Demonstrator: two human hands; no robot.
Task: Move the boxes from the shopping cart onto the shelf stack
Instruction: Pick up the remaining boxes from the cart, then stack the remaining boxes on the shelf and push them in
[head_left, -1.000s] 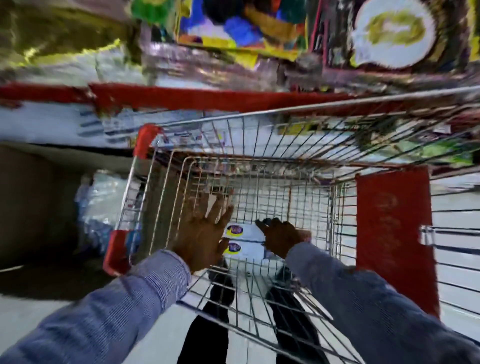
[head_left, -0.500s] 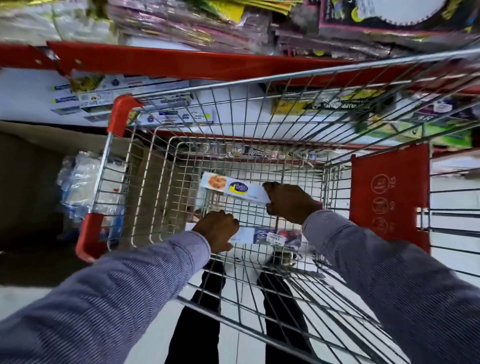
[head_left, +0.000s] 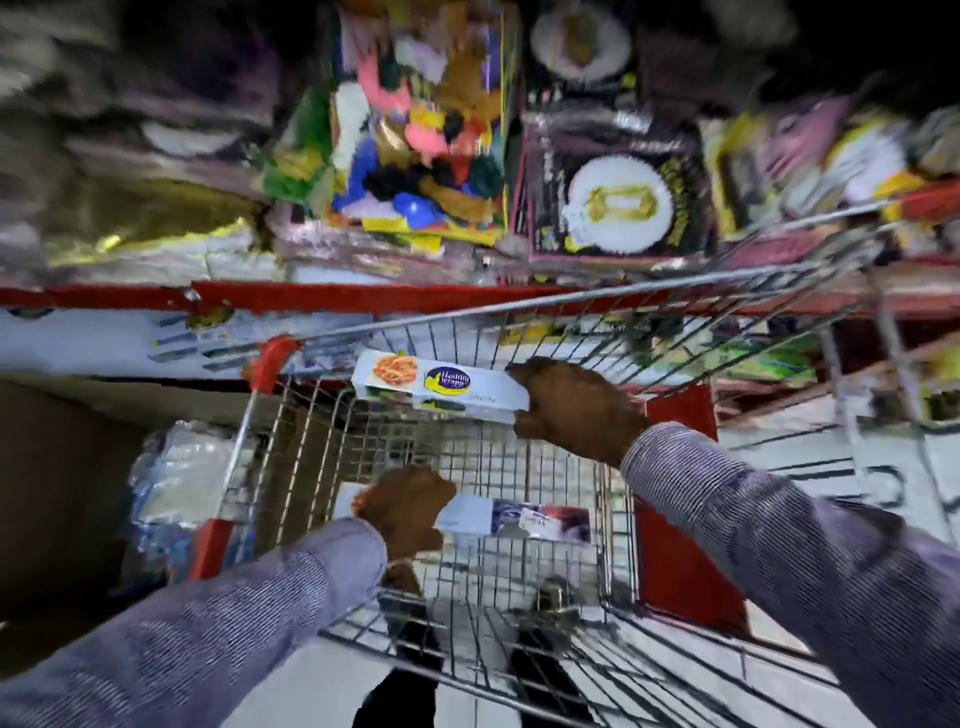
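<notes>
Boxes: flat glossy carton (head_left: 441, 389) in right hand's (head_left: 576, 410) clasp, another (head_left: 514, 517) under left hand's (head_left: 405, 506).

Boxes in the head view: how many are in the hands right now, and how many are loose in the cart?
Boxes in the right hand: 2, the top box and a second box stacked just under it
Boxes in the left hand: 1, the lower box, down inside the shopping cart
Boxes loose in the cart: 0 visible
Total: 3 boxes

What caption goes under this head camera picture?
Right hand lifts a box above the cart; left hand grips another box inside.
</notes>
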